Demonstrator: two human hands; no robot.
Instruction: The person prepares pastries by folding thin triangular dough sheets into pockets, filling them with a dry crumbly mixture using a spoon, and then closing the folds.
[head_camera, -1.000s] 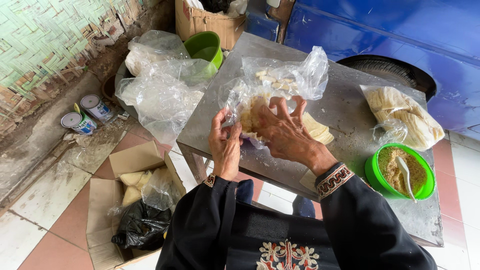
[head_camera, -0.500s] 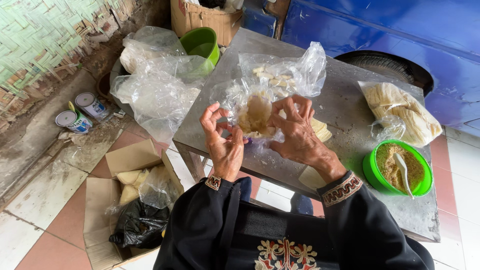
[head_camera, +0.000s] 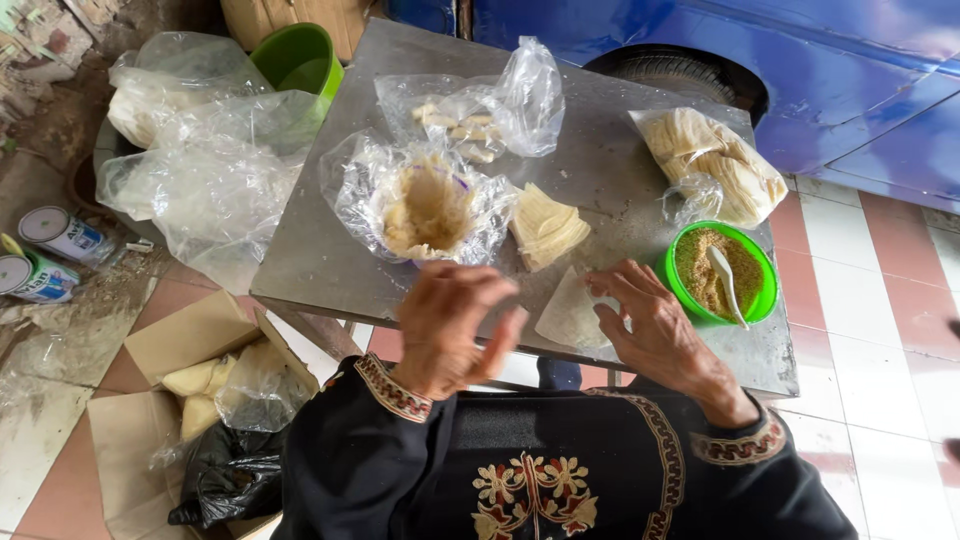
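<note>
Clear filling bag (head_camera: 428, 205) now set down, hands (head_camera: 655, 325) off

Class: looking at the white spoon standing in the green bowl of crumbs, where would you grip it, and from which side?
Probably grip the spoon by its upper handle end, coming from above. That end sticks up free of the crumbs, while the green bowl rim blocks a side approach.

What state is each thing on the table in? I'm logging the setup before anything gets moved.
Bag of filling: open, mouth rolled back.
Bag of pale sticks: loosely open, lying flat.
Bag of wrappers: knotted shut.
Stack of wrappers: unbagged, fanned.
Single wrapper: flat at the table edge, under right hand.
Green bowl: filled with crumbs, white spoon in it.
Left hand: raised, empty, blurred.
</note>
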